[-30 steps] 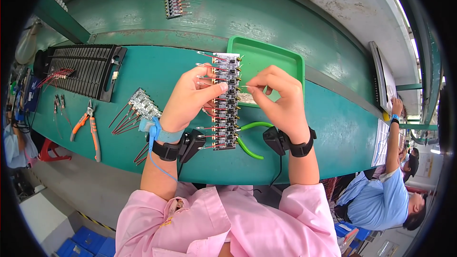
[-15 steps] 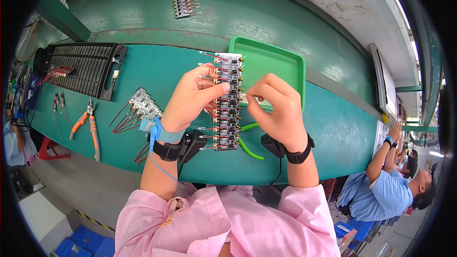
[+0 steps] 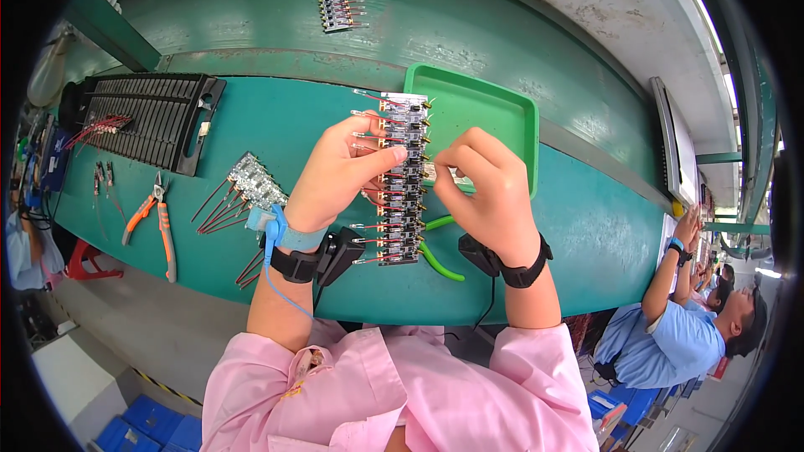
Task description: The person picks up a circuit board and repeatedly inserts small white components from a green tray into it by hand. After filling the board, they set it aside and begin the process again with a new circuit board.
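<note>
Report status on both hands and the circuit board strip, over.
Left hand gripping circuit board strip. Right hand at its right edge, grip unclear. Green-handled tool partly hidden behind strip's lower half.

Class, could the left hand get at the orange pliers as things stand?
Probably not without letting go: the left hand holds a circuit board, and another board lies between the hand and the orange pliers. The pliers lie uncovered.
</note>
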### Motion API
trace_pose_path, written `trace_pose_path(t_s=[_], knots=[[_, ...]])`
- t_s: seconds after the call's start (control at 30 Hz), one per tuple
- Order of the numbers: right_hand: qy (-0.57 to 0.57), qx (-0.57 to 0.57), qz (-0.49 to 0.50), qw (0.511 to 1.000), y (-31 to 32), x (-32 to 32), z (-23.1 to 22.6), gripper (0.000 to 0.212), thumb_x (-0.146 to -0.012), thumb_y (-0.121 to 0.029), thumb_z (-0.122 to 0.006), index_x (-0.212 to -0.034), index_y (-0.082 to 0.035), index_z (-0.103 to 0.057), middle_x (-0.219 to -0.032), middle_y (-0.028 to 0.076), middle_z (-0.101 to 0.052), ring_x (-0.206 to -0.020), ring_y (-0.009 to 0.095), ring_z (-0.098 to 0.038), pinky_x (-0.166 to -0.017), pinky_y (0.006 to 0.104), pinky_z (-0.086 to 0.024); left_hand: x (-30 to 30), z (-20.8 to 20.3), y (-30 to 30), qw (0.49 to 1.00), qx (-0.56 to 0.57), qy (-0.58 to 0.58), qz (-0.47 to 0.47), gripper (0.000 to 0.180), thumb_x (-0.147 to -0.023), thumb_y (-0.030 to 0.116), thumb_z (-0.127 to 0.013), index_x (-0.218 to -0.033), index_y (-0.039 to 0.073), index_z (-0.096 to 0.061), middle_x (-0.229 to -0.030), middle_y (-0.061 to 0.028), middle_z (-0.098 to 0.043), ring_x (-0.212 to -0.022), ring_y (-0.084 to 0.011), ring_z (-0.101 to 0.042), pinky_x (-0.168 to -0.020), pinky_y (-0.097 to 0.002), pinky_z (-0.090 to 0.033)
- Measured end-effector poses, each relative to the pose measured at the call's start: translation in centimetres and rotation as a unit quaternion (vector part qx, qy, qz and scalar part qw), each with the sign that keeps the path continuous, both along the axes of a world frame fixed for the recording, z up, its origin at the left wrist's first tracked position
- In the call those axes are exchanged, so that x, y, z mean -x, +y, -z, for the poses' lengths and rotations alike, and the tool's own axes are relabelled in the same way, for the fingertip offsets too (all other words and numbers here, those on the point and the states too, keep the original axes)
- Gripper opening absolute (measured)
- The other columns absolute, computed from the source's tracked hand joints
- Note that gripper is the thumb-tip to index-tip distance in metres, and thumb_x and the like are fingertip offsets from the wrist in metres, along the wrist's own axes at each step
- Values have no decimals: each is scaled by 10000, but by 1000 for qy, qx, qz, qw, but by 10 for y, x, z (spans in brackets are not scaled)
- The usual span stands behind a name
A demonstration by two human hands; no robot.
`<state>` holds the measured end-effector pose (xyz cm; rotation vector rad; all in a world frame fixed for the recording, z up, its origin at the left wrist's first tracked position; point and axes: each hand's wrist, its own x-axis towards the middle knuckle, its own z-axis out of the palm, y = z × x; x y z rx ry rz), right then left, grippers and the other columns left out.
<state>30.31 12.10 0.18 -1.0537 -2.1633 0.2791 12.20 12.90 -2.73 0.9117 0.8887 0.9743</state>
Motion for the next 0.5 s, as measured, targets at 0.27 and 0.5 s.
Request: trace_pose_path(t_s=[0.27, 0.5], knots=[[-20, -7, 4, 1000, -1, 1, -1, 140, -616, 75, -614, -699, -11, -541, -664, 67, -497, -577, 192, -514, -498, 284, -404, 0, 0, 0, 1000, -5, -2, 0, 191, -794, 91, -611, -948, 16, -526, -748, -46, -590, -559, -81, -562, -432, -209, -452], [-35, -18, 2, 999, -1, 4, -4, 146, -603, 71, -614, -696, -10, -538, -661, 74, -494, -577, 213, -512, -505, 300, -407, 0, 0, 0, 1000, -6, 0, 3, 183, -796, 82, -606, -948, 19, -525, -753, -35, -588, -572, -74, -559, -437, -202, -451]])
